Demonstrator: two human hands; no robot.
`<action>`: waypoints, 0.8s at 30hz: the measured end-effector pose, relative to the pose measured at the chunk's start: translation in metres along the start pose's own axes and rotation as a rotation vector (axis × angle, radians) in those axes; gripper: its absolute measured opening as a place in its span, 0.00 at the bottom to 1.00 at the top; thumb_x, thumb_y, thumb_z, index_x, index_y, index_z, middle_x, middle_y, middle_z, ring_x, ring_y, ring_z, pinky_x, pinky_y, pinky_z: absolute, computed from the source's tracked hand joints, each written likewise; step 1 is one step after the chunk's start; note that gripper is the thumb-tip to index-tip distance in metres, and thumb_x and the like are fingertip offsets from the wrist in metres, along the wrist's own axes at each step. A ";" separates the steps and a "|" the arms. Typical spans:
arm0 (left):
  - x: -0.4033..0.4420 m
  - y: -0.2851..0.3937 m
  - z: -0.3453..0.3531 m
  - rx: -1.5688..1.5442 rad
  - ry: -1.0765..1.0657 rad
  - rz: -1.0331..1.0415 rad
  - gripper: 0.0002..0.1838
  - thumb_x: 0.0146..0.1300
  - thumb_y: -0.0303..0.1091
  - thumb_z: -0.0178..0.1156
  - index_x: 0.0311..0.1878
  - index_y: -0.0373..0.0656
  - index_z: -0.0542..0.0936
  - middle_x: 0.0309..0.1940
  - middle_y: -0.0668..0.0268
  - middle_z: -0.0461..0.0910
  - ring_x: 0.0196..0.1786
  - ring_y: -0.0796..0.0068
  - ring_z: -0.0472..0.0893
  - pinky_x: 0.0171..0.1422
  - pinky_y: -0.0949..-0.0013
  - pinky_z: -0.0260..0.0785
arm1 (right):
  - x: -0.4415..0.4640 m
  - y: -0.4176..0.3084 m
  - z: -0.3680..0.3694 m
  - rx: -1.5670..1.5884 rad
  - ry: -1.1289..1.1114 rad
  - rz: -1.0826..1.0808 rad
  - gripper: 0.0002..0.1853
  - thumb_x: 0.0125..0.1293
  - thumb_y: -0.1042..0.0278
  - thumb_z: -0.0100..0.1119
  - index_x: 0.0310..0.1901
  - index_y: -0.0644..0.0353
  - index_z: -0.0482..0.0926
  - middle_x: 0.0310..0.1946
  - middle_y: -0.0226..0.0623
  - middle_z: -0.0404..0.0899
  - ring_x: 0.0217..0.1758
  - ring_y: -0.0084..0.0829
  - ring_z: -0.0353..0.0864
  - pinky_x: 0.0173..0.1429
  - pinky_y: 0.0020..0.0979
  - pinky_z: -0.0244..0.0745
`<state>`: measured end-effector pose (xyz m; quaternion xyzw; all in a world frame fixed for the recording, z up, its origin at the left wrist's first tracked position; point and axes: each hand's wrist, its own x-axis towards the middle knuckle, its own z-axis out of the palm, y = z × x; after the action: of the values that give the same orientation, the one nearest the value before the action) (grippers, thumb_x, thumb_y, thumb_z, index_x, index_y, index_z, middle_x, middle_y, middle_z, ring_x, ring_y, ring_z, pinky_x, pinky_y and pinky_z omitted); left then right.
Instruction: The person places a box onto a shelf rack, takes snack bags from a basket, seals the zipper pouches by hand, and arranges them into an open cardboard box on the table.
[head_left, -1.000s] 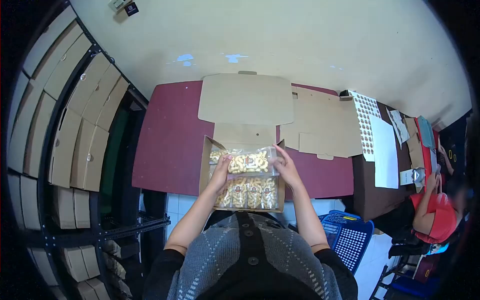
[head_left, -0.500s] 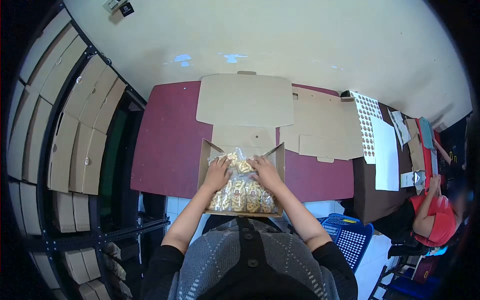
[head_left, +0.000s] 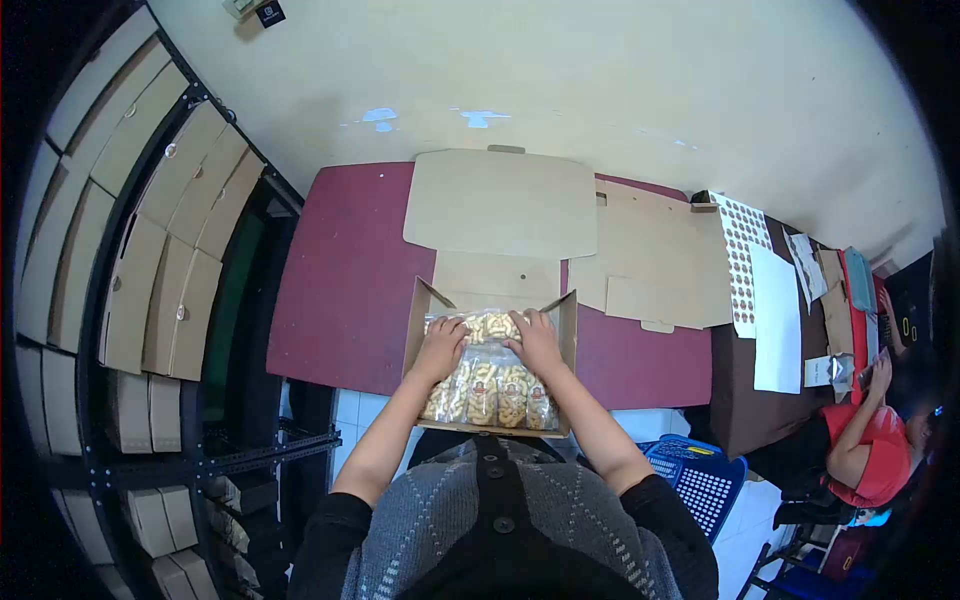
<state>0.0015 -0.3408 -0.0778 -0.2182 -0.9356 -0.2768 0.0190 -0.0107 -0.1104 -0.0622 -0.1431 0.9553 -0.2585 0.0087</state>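
The snack packets [head_left: 483, 390] lay inside an open cardboard box [head_left: 412, 335]; the box sat at the near edge of a maroon table [head_left: 335, 280], its lid [head_left: 500, 202] folded back flat toward the wall; the packets were clear, filled with pale, curved pieces, and those in the near part stood side by side in a row, with small labels showing on some; others lay across the far part, partly hidden under the hands.

The left hand [head_left: 439, 350] rested palm down on the packets at the far left, its fingers loosely spread and slightly bent, closed around nothing that showed; the right hand [head_left: 537, 345] lay likewise at the far right, fingers parted and pressed on the packets, gripping nothing visible; how firmly either one pushed, the view could not tell.

Right of the lid lay an unfolded cardboard piece [head_left: 660, 255]; past it, a sheet of round stickers [head_left: 744, 250] and a blank white sheet [head_left: 776, 320] lay on a dark brown surface [head_left: 735, 400]; a blue basket [head_left: 700, 485] stood below on the tiled floor; at the left, a black rack [head_left: 195, 465] held closed cardboard boxes [head_left: 135, 290]; a co-worker in a red top [head_left: 872, 455] was at the far right.
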 end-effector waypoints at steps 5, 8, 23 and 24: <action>0.000 0.008 0.003 -0.020 -0.101 -0.101 0.17 0.58 0.32 0.54 0.52 0.43 0.73 0.60 0.54 0.66 0.67 0.47 0.58 0.71 0.45 0.45 | -0.002 0.001 -0.002 -0.051 -0.074 0.045 0.36 0.50 0.59 0.67 0.62 0.53 0.65 0.59 0.49 0.63 0.63 0.48 0.59 0.65 0.46 0.57; -0.010 0.030 -0.001 0.105 -0.089 -0.220 0.28 0.58 0.38 0.54 0.63 0.48 0.67 0.71 0.52 0.49 0.74 0.46 0.43 0.72 0.37 0.31 | -0.009 -0.001 -0.003 -0.042 -0.020 0.056 0.34 0.53 0.64 0.63 0.63 0.53 0.64 0.62 0.51 0.61 0.66 0.49 0.57 0.68 0.47 0.53; -0.067 0.051 -0.002 0.257 -0.375 -0.348 0.39 0.61 0.50 0.52 0.73 0.51 0.49 0.72 0.45 0.40 0.73 0.39 0.38 0.71 0.38 0.29 | -0.162 -0.020 -0.061 0.160 0.688 0.522 0.24 0.58 0.81 0.45 0.59 0.61 0.68 0.50 0.48 0.74 0.57 0.51 0.66 0.65 0.44 0.57; -0.063 0.052 -0.001 0.143 -0.359 -0.384 0.42 0.60 0.52 0.54 0.73 0.50 0.49 0.72 0.46 0.38 0.73 0.38 0.35 0.70 0.34 0.24 | -0.176 -0.023 -0.056 0.143 0.695 0.570 0.24 0.58 0.81 0.46 0.59 0.61 0.68 0.50 0.48 0.74 0.57 0.51 0.66 0.65 0.44 0.57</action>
<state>0.0799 -0.3273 -0.0603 -0.0806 -0.9654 -0.1656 -0.1848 0.1592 -0.0526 -0.0121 0.2220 0.8825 -0.3438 -0.2317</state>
